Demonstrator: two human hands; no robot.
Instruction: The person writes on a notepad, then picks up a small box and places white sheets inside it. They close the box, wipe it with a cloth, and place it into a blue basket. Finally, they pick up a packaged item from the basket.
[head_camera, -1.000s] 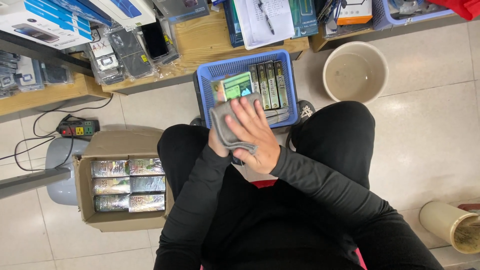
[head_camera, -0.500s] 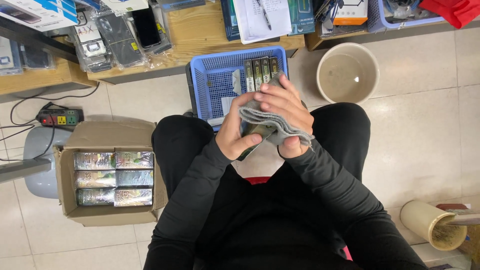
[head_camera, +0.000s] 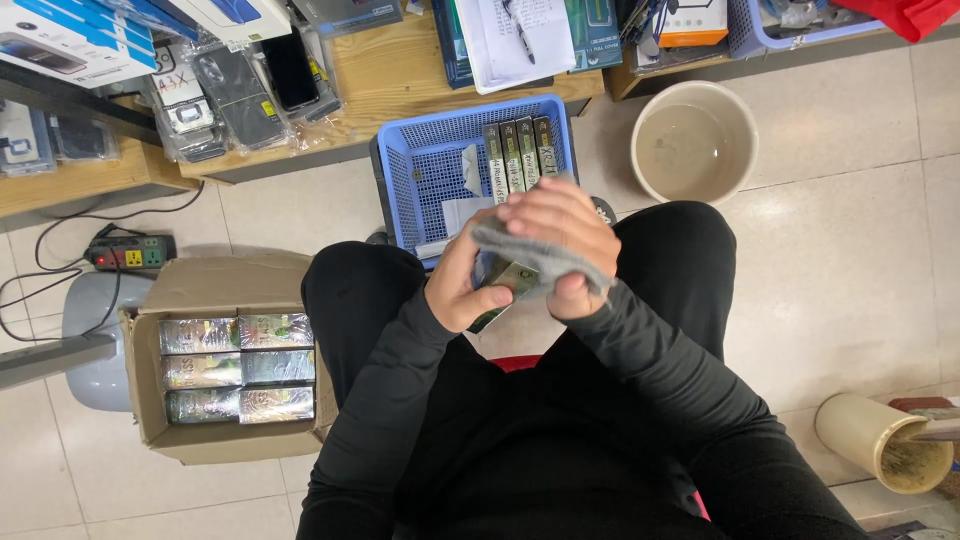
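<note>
On the far left I see a power strip on the floor, and near it an open cardboard box packed with flat shrink-wrapped packets in rows; moving right, my left hand is closed around a small green packet, thumb on its near face and fingers wrapped beneath, held over my lap between the knees; I judge the packet light and stiff-edged, its glossy wrap likely slippery, so the firm hold belongs on the long edges rather than the flat faces; just right of it, my right hand is clenched on a grey cloth, pressing it down across the top of the packet; the cloth looks soft and limp, easy to bunch, and wants to be pinched in a fold; beyond the hands, farther away, a blue plastic basket holds several more packets standing on edge along its right side; further right stands an empty beige bucket, and at the near right a cream cylindrical container.
</note>
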